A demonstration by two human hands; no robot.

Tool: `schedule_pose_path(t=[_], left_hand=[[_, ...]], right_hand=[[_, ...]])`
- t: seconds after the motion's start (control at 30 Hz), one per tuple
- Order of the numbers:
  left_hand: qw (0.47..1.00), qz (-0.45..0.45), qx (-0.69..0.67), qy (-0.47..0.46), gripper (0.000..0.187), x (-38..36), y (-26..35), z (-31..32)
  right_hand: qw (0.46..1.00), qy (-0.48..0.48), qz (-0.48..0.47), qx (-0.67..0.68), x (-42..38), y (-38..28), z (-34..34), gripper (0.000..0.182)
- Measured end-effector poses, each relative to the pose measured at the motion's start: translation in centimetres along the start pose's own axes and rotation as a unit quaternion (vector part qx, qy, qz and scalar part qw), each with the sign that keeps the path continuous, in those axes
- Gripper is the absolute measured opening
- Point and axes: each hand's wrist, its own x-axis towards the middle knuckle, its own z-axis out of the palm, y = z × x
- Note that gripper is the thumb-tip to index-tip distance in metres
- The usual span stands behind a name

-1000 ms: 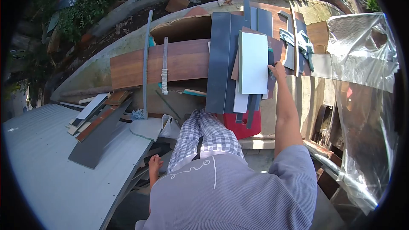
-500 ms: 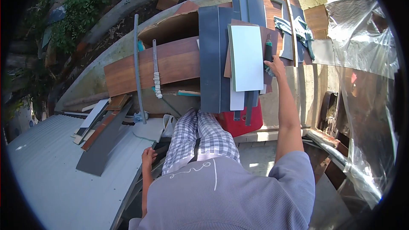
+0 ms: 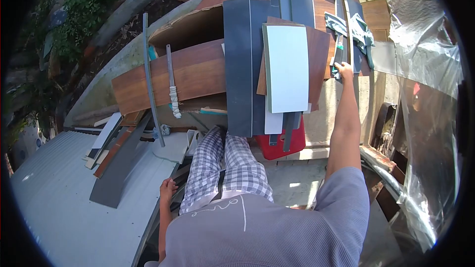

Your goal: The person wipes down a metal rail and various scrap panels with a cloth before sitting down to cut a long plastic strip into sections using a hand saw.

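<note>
My right hand point(image 3: 344, 69) reaches out to the right edge of a pile of boards and grips a dark tool with a green band point(image 3: 338, 53). The tool lies beside a brown board point(image 3: 319, 54) that carries a white panel point(image 3: 287, 69). Dark grey panels point(image 3: 239, 64) lie to the left of these. My left hand point(image 3: 167, 188) hangs low by my hip, its fingers bent against the edge of a grey corrugated sheet point(image 3: 59, 207); its grip is unclear.
A long wood-grain board point(image 3: 190, 75) crosses the pile, with a grey strip point(image 3: 148, 79) over it. A red container point(image 3: 286, 144) stands under the panels. Green cloth point(image 3: 355, 30) lies at the back right. Clear plastic sheeting point(image 3: 425, 69) hangs on the right. Loose offcuts point(image 3: 116, 148) lie on the left.
My right hand has moved right and farther out with the tool, from the white panel's edge to beyond the brown board. My left hand has dropped lower.
</note>
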Motion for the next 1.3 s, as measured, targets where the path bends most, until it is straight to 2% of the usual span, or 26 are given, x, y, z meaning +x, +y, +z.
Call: schedule_pose_path(t=[0.07,0.1,0.17,0.2,0.23,0.27,0.4,0.47,0.5,0.53,0.6,0.63,0.67,0.73,0.8,0.83,0.87,0.93,0.97,1.07,1.1,1.17,1.2,1.3], left_hand=[[1.0,0.001,0.013,-0.005,0.04,0.2,0.1,-0.2],[1.0,-0.004,0.016,-0.005,0.04,0.1,0.2,-0.1],[1.0,0.005,0.02,-0.01,0.04,0.0,0.9,0.0],[1.0,0.0,0.023,-0.011,0.04,0.0,1.1,0.1],[1.0,0.001,0.029,-0.011,0.04,0.1,1.3,0.2],[0.999,0.004,0.034,-0.012,0.04,0.4,1.6,0.3],[0.999,0.006,0.033,-0.02,0.04,0.5,3.1,1.1],[0.999,0.018,0.027,-0.019,0.039,0.5,4.2,1.5],[0.999,0.019,0.026,-0.018,0.039,0.4,4.6,1.6],[0.999,0.024,0.03,-0.018,0.039,0.3,5.0,1.7],[0.999,0.025,0.033,-0.015,0.039,0.7,5.4,2.0],[0.999,0.036,0.01,-0.019,0.039,1.1,5.2,2.1],[0.999,0.043,-0.01,-0.023,0.038,1.1,4.5,2.0],[0.998,0.054,-0.028,-0.027,0.038,0.8,4.3,2.4],[0.998,0.041,-0.038,-0.037,0.038,0.9,3.4,3.1],[0.997,0.039,-0.054,-0.044,0.037,1.2,2.9,3.4],[0.997,0.039,-0.055,-0.046,0.037,1.2,2.4,3.7],[0.995,0.031,-0.069,-0.058,0.037,1.1,0.9,4.0],[0.996,0.03,-0.066,-0.061,0.037,1.2,0.0,4.0],[0.995,0.02,-0.077,-0.062,0.036,1.5,-2.6,3.9],[0.995,0.018,-0.078,-0.064,0.036,1.6,-3.3,3.7],[0.995,0.02,-0.075,-0.068,0.041,1.7,-4.4,3.5],[0.994,0.023,-0.085,-0.067,0.041,2.1,-5.0,3.5],[0.992,0.035,-0.114,-0.047,0.04,2.0,-7.3,3.3]], right_hand=[[0.999,-0.01,-0.003,-0.04,1.4,0.3,0.3,0.041],[0.999,-0.027,0.024,-0.019,2.1,0.6,0.5,0.04],[0.999,-0.034,0.034,0.017,6.3,6.0,3.0,0.045],[0.998,-0.022,0.03,0.044,6.2,6.0,2.9,0.049],[0.998,-0.023,0.053,0.017,6.2,6.0,2.3,0.057],[0.998,-0.023,0.055,0.015,5.9,5.8,2.1,0.057],[0.994,0.018,0.075,-0.073,1.5,1.0,-0.4,0.056],[0.979,0.136,0.039,-0.145,-0.4,-0.8,-1.1,0.048],[0.98,0.161,-0.01,-0.116,-0.2,0.4,-0.4,0.042],[0.98,0.162,-0.011,-0.116,-1.3,-1.0,-1.1,0.042],[0.996,0.07,0.043,-0.032,-5.0,-4.4,-2.8,0.042],[0.998,0.049,0.036,-0.026,-7.2,-5.6,-3.1,0.041],[0.999,0.045,-0.008,-0.021,-8.6,-4.1,-2.4,0.04],[0.998,-0.015,0.002,-0.059,-13.4,-4.8,-2.4,0.039],[0.992,-0.108,0.049,-0.032,-17.4,-2.8,-1.6,0.038],[0.989,-0.132,0.064,-0.033,-19.3,-1.3,-0.7,0.038],[0.988,-0.143,0.036,-0.05,-21.2,0.3,0.0,0.037],[0.98,-0.175,0.057,-0.08,-24.8,2.9,1.3,0.036],[0.971,-0.205,0.097,-0.08,-26.4,4.0,1.6,0.036],[0.943,-0.316,0.101,0.01,-30.1,6.9,2.9,0.044],[0.944,-0.315,0.101,0.007,-31.2,6.6,3.0,0.044],[0.885,-0.42,0.137,0.148,-33.3,5.4,3.6,0.053],[0.88,-0.437,0.116,0.144,-34.0,4.9,4.1,0.059],[0.908,-0.406,0.076,0.07,-36.5,0.5,4.4,0.074]])
